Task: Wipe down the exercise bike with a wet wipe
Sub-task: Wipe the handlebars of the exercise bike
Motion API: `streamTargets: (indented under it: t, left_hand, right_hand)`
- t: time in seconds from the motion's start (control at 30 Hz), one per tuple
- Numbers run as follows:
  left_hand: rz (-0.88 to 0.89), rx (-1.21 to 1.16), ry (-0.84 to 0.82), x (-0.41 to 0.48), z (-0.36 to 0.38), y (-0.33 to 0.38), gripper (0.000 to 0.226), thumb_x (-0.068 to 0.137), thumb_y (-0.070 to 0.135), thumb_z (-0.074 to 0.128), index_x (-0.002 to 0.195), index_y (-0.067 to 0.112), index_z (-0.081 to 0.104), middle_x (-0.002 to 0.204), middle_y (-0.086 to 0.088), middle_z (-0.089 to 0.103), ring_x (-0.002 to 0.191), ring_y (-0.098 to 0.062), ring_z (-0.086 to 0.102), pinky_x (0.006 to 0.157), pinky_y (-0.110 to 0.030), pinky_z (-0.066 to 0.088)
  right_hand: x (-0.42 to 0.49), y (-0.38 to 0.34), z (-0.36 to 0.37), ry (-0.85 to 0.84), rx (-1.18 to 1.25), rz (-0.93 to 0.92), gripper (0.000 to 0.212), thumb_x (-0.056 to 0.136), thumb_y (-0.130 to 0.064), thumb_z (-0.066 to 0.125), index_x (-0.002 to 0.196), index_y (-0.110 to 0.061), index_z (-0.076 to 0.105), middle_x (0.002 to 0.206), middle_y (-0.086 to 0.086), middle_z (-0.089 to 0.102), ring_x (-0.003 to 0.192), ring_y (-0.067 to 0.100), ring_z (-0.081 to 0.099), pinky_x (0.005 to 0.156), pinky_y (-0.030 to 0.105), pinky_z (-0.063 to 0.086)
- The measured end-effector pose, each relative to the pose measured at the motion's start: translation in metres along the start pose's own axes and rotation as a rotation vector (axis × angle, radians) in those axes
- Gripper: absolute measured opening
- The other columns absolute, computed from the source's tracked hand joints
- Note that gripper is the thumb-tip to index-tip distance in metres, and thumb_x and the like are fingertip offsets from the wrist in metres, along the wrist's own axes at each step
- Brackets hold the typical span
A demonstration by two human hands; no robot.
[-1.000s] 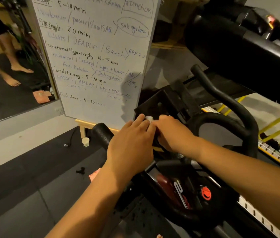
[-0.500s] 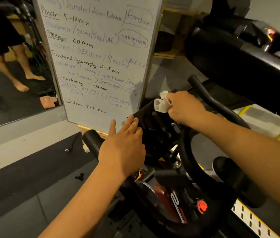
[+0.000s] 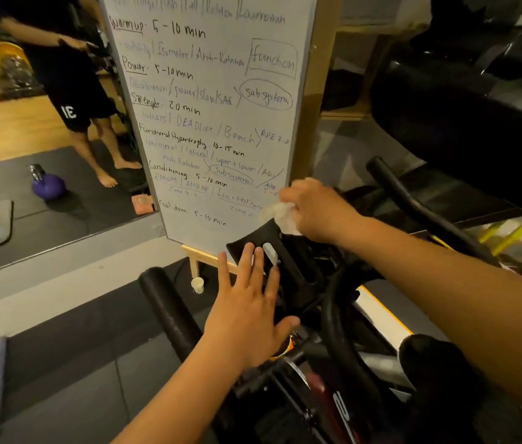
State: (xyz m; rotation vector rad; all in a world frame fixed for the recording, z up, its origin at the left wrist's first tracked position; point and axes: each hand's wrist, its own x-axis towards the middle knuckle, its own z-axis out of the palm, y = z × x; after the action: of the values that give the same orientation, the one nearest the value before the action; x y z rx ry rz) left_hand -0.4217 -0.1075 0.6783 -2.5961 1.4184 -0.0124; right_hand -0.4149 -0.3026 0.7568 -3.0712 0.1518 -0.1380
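Note:
The black exercise bike (image 3: 343,318) fills the lower right, its console tray (image 3: 253,241) tilted up in the centre and its handlebar (image 3: 170,312) reaching left. My right hand (image 3: 317,209) grips a crumpled white wet wipe (image 3: 280,214) and holds it against the tray's top edge. My left hand (image 3: 250,312) lies flat with straight, spread fingers on the tray's front face, fingertips near a small pale mark.
A whiteboard (image 3: 208,100) with handwritten notes stands on a wooden easel right behind the bike. A small paper cup (image 3: 198,284) sits on the floor by the easel leg. A wall mirror at left reflects a standing person and a purple kettlebell (image 3: 47,185). Black equipment looms at upper right.
The two hands were together on the tray; my right hand lifted the wipe to the tray's top edge. My left hand flattened and slid down the tray's front. The camera tilted upward.

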Motion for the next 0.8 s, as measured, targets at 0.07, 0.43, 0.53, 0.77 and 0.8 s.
streamTargets:
  t: [0.07,0.43,0.53,0.77,0.8]
  left_hand:
    - [-0.005,0.031,0.001,0.0,-0.002,0.001,0.087,0.091,0.075,0.004,0.157,0.018,-0.007,0.16,-0.019,-0.021,0.142,-0.038,-0.035,0.109,-0.068,-0.019]
    - [0.009,0.052,-0.029,0.002,0.0,0.0,0.086,0.091,0.074,0.005,0.157,0.019,-0.005,0.161,-0.017,-0.02,0.144,-0.035,-0.032,0.109,-0.068,-0.018]
    - [0.004,0.038,0.002,0.003,0.001,0.0,0.086,0.091,0.075,0.006,0.157,0.02,-0.001,0.162,-0.018,-0.016,0.146,-0.035,-0.028,0.11,-0.067,-0.019]
    - [0.005,-0.001,0.037,0.002,0.001,0.001,0.087,0.091,0.074,0.008,0.158,0.019,0.006,0.163,-0.019,-0.007,0.149,-0.034,-0.019,0.111,-0.069,-0.013]
    - [0.003,-0.005,0.04,0.003,0.001,0.001,0.087,0.091,0.074,0.007,0.158,0.019,0.004,0.163,-0.019,-0.008,0.149,-0.034,-0.02,0.111,-0.069,-0.013]
  right_hand:
    - [-0.005,0.009,0.007,0.114,0.064,-0.023,0.022,0.094,-0.006,0.049,0.111,-0.005,0.062,0.109,0.014,0.058,0.106,0.029,0.053,0.077,0.026,0.035]
    - [-0.062,0.046,-0.004,-0.256,0.027,-0.108,0.014,0.084,-0.014,0.067,0.088,-0.022,0.077,0.089,-0.006,0.06,0.08,0.015,0.059,0.075,0.039,0.054]
    - [-0.054,0.041,-0.023,-0.302,0.098,-0.007,0.016,0.085,-0.014,0.064,0.084,-0.029,0.072,0.093,-0.007,0.064,0.079,0.012,0.06,0.075,0.034,0.055]
    - [-0.08,0.048,-0.017,-0.087,0.081,0.349,0.017,0.087,-0.012,0.056,0.085,-0.008,0.072,0.086,0.011,0.068,0.081,0.026,0.063,0.071,0.035,0.053]
    - [-0.096,0.051,-0.008,-0.101,0.077,0.434,0.02,0.088,-0.011,0.055,0.078,-0.006,0.071,0.079,0.013,0.065,0.078,0.028,0.062,0.063,0.033,0.049]
